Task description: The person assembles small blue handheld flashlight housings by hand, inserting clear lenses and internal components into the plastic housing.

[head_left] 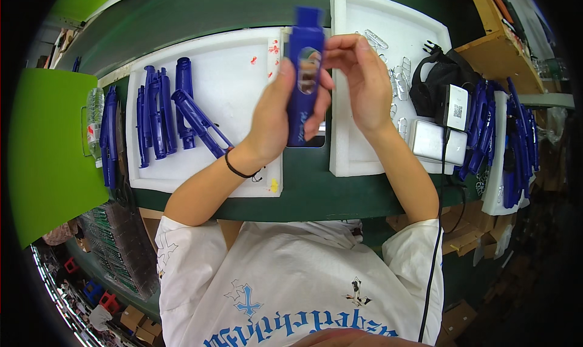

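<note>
My left hand [276,104] is wrapped round a long blue plastic housing [297,113], held upright above the gap between two white foam trays. An oval window in the housing's face shows something clear or shiny in it. My right hand [362,83] is at the housing's upper right edge, its fingers curled against it. Whatever those fingertips may hold is hidden behind the housing. Several more blue housings [160,113] lie in the left foam tray [206,49]. Small clear pieces [401,80] lie scattered in the right foam tray [359,162].
A flat dark-edged device [310,142] lies under my hands. In the right tray sit a black strap with a buckle [446,74], a white box [454,107] with a cable and a silver case [431,142]. More blue housings [516,146] stand at right; a clear bottle [95,119] is at left.
</note>
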Action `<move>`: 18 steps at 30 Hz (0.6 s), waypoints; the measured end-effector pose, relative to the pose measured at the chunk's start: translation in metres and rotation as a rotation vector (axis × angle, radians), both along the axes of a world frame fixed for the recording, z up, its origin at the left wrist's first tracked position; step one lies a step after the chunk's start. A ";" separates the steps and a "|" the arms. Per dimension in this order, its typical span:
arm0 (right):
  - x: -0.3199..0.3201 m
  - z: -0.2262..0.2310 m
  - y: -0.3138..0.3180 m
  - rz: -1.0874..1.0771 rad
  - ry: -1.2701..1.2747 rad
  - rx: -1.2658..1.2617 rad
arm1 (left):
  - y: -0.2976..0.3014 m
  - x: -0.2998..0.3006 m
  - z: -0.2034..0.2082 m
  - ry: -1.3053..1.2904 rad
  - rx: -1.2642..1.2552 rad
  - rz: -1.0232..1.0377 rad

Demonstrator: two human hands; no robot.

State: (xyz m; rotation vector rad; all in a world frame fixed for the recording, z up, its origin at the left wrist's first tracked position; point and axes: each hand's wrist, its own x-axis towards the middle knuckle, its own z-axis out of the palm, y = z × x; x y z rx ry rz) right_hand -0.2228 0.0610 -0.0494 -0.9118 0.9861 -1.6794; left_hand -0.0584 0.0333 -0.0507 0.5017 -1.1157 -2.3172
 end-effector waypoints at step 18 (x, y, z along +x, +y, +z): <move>-0.010 -0.009 -0.008 -0.349 0.468 -0.116 | -0.132 -0.030 0.063 -0.666 -0.766 0.308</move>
